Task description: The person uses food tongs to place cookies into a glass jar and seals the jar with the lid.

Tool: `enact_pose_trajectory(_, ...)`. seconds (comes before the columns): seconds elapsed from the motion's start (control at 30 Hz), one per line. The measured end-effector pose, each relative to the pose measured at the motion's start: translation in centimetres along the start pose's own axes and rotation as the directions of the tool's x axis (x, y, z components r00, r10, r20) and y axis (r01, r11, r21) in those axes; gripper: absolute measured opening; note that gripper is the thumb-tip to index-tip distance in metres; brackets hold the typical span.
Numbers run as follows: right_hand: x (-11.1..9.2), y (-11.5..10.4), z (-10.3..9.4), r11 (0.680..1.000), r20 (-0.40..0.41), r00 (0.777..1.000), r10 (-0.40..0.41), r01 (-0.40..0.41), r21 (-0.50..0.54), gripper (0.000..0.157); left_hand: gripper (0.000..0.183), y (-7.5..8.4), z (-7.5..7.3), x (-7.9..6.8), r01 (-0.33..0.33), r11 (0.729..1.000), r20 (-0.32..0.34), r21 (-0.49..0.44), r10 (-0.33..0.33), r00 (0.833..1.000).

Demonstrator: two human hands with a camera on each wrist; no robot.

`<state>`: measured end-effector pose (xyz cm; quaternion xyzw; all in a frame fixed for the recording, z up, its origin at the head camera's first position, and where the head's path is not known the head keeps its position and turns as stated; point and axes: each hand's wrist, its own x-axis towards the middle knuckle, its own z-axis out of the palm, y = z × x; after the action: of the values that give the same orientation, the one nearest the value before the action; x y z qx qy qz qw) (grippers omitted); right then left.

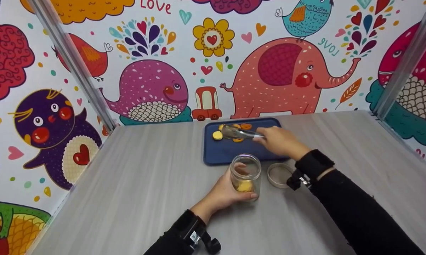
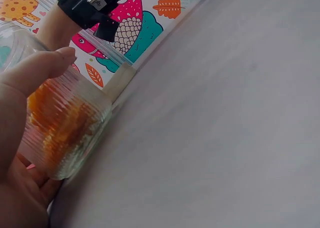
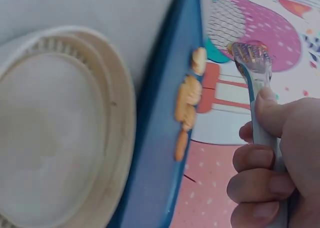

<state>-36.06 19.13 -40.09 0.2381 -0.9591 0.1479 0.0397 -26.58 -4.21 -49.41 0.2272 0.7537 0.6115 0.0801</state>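
Observation:
My left hand [image 1: 225,189] grips a clear glass jar [image 1: 258,175], its thumb across the front and fingers around the far side. Yellow-orange biscuit-like pieces [image 2: 62,120] lie at the bottom of the jar, which has ribbed sides and an open mouth. With curled fingers, my right hand [image 1: 282,141] holds metal tongs [image 1: 239,133] by their pale handles. The slotted head of the tongs [image 3: 253,58] hangs over a blue tray [image 1: 220,156]. Several small round biscuits [image 3: 187,100] lie toward the tray's far side, and one yellow-topped biscuit [image 1: 217,135] is left of the tongs' head.
A round, pale jar lid [image 1: 279,175] lies inner side up right of the jar, below my right wrist. The grey table [image 1: 145,170] meets cartoon-printed walls [image 1: 216,32] at the back and sides, with metal posts [image 1: 74,63] at the corners.

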Motion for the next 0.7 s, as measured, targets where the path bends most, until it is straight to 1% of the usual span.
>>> enact_pose_trajectory(0.13, -0.9, 0.8, -1.4, 0.997, -0.056, 0.998, 0.036, -0.032, 0.063, 0.023, 0.083, 0.0, 0.0, 0.0, 0.007, 1.0, 0.003, 0.013, -0.007, 1.0)
enact_pose_trajectory(0.33, -2.7, 1.0, -3.6, 0.983, -0.092, 0.993, 0.072, -0.055, 0.175, 0.021, 0.084, 0.0, 0.1, 0.0, 0.017, 1.0, 0.001, 0.021, -0.017, 1.0)
enact_pose_trajectory(0.4, -3.5, 0.7, -4.2, 0.976, -0.108, 0.992, 0.072, -0.047, 0.212, 0.019, 0.083, -0.1, 0.1, 0.1, 0.012, 1.0, 0.004, 0.02, -0.013, 1.0)
enact_pose_trajectory(0.57, -6.0, -0.5, -5.4, 0.961, -0.179, 0.982, 0.054, -0.002, 0.277, 0.019, 0.081, -0.1, 0.0, 0.1, 0.011, 1.0, 0.005, 0.015, -0.011, 1.0)
enact_pose_trajectory(0.63, -6.9, -1.0, -6.0, 0.95, -0.189, 0.98, 0.059, 0.002, 0.311, 0.02, 0.081, -0.1, -0.1, 0.0, 0.014, 1.0, 0.005, 0.013, -0.014, 1.0)
enact_pose_trajectory(0.7, -7.8, -1.5, -6.6, 0.94, -0.179, 0.981, 0.07, -0.004, 0.342, 0.019, 0.081, -0.1, -0.1, 0.0, 0.016, 1.0, 0.006, 0.012, -0.016, 1.0)
